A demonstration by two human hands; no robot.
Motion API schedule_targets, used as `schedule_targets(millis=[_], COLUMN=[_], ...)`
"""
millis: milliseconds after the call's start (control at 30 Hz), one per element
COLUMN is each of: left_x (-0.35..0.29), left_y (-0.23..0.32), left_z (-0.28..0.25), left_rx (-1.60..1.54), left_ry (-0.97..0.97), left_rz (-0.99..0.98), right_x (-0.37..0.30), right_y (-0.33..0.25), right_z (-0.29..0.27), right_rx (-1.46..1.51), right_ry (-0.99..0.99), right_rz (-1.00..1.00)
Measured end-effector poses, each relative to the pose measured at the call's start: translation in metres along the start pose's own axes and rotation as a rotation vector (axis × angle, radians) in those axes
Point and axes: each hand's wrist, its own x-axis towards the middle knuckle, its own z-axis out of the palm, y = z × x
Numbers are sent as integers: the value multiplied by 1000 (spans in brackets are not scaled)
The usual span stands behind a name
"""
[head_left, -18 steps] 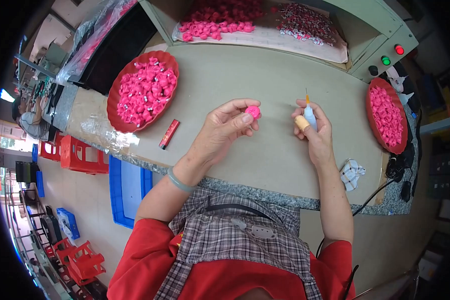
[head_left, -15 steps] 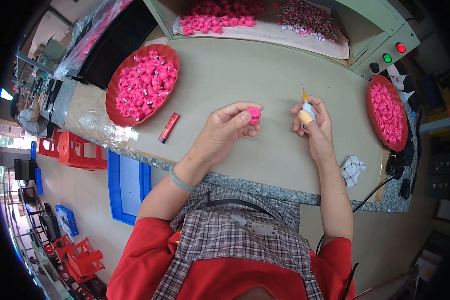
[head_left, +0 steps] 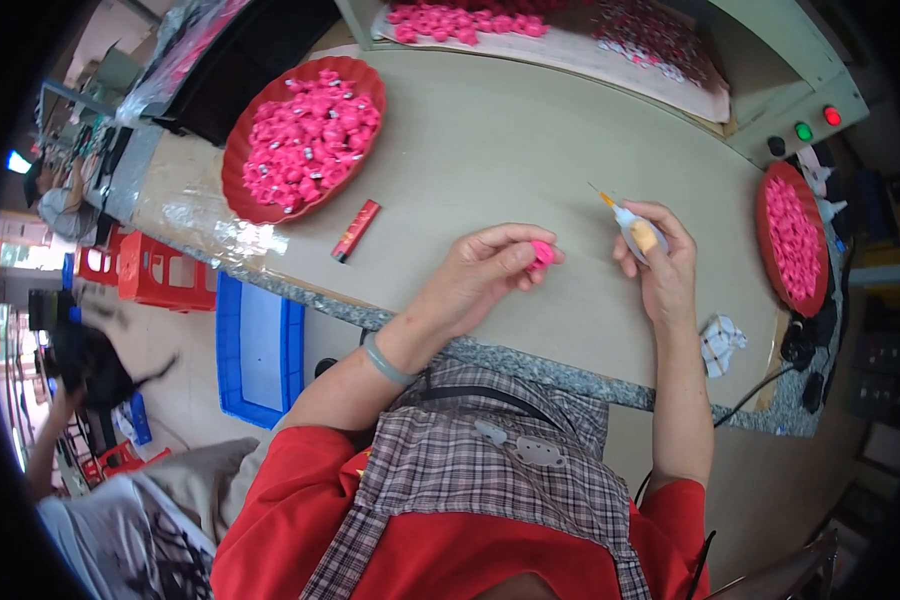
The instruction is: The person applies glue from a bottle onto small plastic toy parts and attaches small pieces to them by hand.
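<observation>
My left hand [head_left: 485, 272] pinches a small bright pink plastic piece [head_left: 543, 254] between thumb and fingertips, above the middle of the table. To its right, my right hand [head_left: 665, 262] is wrapped round a small white squeeze bottle [head_left: 624, 216] with an orange neck and a thin needle tip. The needle slants up and left, apart from the pink piece. A yellowish cover sits on my right thumb. On the left lies a red scalloped bowl [head_left: 238, 178] heaped with pink pieces [head_left: 310, 135], some showing small silvery spots.
A second red bowl [head_left: 815, 285] of pink parts stands at the right. Nearby lie a checked cloth [head_left: 720, 345] and a red stick-shaped box [head_left: 356, 231]. At the back, a shelf unit [head_left: 770, 105] holds more pieces. Another person [head_left: 135, 530] is at lower left, near a blue bin [head_left: 260, 350].
The bottle's needle has tipped from upright toward the left. My view has shifted slightly, and another person has come in at lower left. Both hands keep their holds.
</observation>
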Motion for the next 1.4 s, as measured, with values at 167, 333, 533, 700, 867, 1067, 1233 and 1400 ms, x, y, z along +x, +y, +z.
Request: schedule_targets(millis=[167, 333, 533, 700, 867, 1067, 1233, 1400], left_x=[3, 0, 0, 1, 4, 4, 8, 7], left_y=[-7, -7, -3, -9, -11, -8, -10, -10], left_z=[-2, -5, -1, -6, -6, -9, -8, -7], left_rx=[-59, -70, -176, -251, -304, -230, -240, -232], left_ry=[-37, -138, -161, -168, -158, -139, -152, -153], left_rz=[-5, 13, 12, 27, 21, 33, 32, 22], right_x=[-1, 3, 4, 3, -4, -12, -26, -36], right_y=[6, 10, 9, 7, 9, -6, -15, -12], right_z=[-7, -10, -10, -7, -14, 10, 19, 21], right_rx=[61, 166, 152, 200, 203, 166, 2, -162], right_ry=[58, 116, 106, 121, 100, 115, 142, 120], right_rz=[-49, -40, -23, -64, -88, -167, -280, -446])
